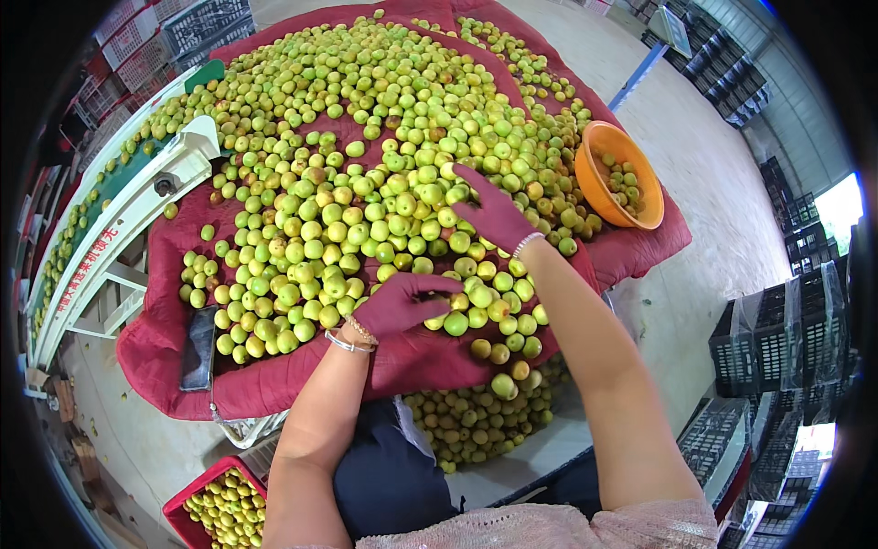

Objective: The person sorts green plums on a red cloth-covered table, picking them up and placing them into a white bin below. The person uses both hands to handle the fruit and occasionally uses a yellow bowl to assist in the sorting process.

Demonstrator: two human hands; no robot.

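A large heap of round yellow-green fruits [384, 199], which look like jujubes, lies on a maroon quilted cloth [411, 357]. My left hand [401, 304], in a maroon glove, is curved beside the fruits at the near edge, with a gap between thumb and fingers. Farther in and to the right, my gloved right hand [497, 214] reaches over the heap with fingers apart; its index fingertip is at a fruit. Neither hand visibly grips a fruit, though the palms are hidden. Several fruits [504, 386] appear at the near edge, above a container of browner-looking fruits [473, 425].
An orange basket [588, 175] with some fruits tilts at the right edge. A white-sided conveyor [130, 213] carries fruits at left. A smartphone [198, 350] lies on the cloth. A red crate [180, 497] of fruits stands lower left; black crates [761, 343] are stacked at right.
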